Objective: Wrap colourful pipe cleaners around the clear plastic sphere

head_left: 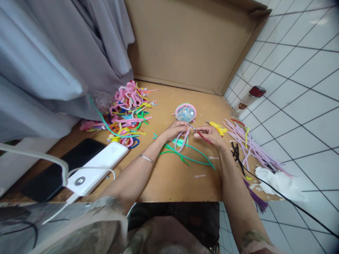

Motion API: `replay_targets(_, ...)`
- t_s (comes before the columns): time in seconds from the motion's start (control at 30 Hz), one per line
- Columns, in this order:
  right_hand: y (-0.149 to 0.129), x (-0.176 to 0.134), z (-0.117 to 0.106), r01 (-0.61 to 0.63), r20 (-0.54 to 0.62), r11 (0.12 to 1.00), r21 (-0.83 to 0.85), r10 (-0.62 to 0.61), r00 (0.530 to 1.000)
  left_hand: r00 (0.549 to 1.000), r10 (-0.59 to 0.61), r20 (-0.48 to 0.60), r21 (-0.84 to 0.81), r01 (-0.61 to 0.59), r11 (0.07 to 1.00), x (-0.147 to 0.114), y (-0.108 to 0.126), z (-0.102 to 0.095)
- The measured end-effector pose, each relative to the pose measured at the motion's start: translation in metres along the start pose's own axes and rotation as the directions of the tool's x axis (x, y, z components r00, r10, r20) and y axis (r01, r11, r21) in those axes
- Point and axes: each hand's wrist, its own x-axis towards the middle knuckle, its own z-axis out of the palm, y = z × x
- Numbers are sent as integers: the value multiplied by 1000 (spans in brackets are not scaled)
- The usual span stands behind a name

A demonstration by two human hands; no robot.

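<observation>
My left hand (pixel 174 130) is closed on a light-purple pipe cleaner (pixel 178 144), bent so its loop hangs below the fingers. My right hand (pixel 210 137) grips red-handled scissors (pixel 204 137), their metal tips reaching the pipe cleaner near my left fingertips. Just beyond both hands sits a small round, clear-topped piece (pixel 185 113) with a pink fuzzy rim. Beneath the hands lie green pipe cleaners (pixel 197 160), some crossing each other, and a pale green piece (pixel 180 142) partly covered by the purple loop.
A tangled heap of coloured pipe cleaners (pixel 129 102) lies left. Nearer are a white power bank (pixel 97 169) and black phone (pixel 63 169). On the right are a yellow glue gun (pixel 217 128), purple pipe cleaners (pixel 254 148), white wadding (pixel 277 181) and a red-capped bottle (pixel 249 100).
</observation>
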Motion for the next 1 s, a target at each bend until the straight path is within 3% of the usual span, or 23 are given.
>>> replay_targets(0.17, 0, 0, 4, -25, -55, 999, 30, 26, 998, 1000, 29, -10, -17, -29, 999, 0, -1, -3)
replay_targets(0.3, 5, 4, -3, -16, -249, 999, 51, 28, 968, 1000, 18, -16, -28, -19, 999, 1, -3, -6)
replay_targets(0.37, 9, 5, -9, -75, -335, 993, -92, 40, 941, 999, 31, -32, -31, -32, 999, 2, -4, -6)
replay_targets(0.43, 11, 5, -14, -196, -397, 911, -364, 39, 917, 998, 43, -50, -29, -44, 999, 3, -4, -6)
replay_targets(0.53, 10, 1, -13, -327, -408, 641, -694, 23, 913, 995, 50, -81, -20, -52, 998, 4, -5, -6)
replay_targets(0.63, 3, -2, 0, -323, -325, 463, -826, 78, 943, 991, 61, -123, -26, -64, 998, 4, -5, -4)
replay_targets(0.73, -3, -2, 13, -346, -314, 330, -878, 148, 938, 986, 69, -151, -19, -73, 997, 3, -5, -1)
replay_targets(0.87, -4, -1, 19, -344, -308, 287, -894, 163, 937, 985, 72, -156, 20, -70, 997, 3, -5, 2)
replay_targets(1.0, -1, -1, 13, -323, -293, 353, -878, 137, 946, 970, 102, -218, 45, -95, 994, 5, -8, 7)
